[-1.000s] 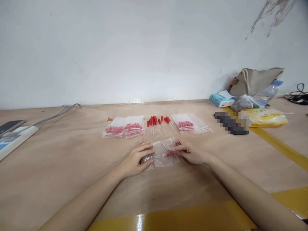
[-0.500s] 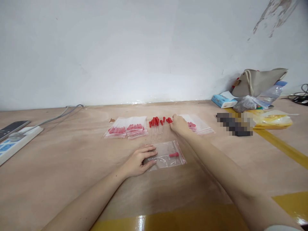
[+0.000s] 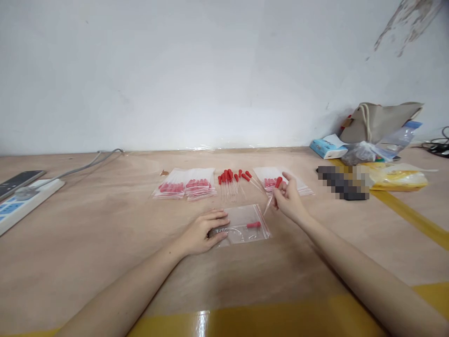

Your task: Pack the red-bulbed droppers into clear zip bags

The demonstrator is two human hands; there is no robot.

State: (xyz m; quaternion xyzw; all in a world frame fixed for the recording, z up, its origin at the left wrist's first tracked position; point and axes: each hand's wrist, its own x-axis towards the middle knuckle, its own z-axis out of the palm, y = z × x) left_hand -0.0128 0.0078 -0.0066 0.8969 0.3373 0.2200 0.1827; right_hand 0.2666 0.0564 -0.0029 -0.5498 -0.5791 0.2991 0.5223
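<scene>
holding a thin clear dropper with a red rubber bulb (image 3: pixel 274 192) pinched between thumb and fingertips, the right hand (image 3: pixel 289 201) has come back from the loose droppers, where it was reaching half a second ago. it now hangs just above the wood, at about two o'clock from the flat clear zip bag with the red seal strip (image 3: pixel 245 224). the dropper's bulb points up and away, its tip slanting down toward the bag's mouth. so one more dropper has been lifted off the row and looks bound for the bag.

the left hand (image 3: pixel 205 234) has not shifted; it lies flat and unclenched on the bag's nine o'clock edge, pinning it. one red-bulbed dropper (image 3: pixel 245 225) already lies inside.

at twelve o'clock sits the loose row of red-bulbed droppers (image 3: pixel 231 179), with filled bags (image 3: pixel 184 187) at eleven and a stack of bags (image 3: pixel 280 180) at one. the pale plywood table (image 3: pixel 87 243) carries a white power strip (image 3: pixel 24 201) far off at nine.
</scene>
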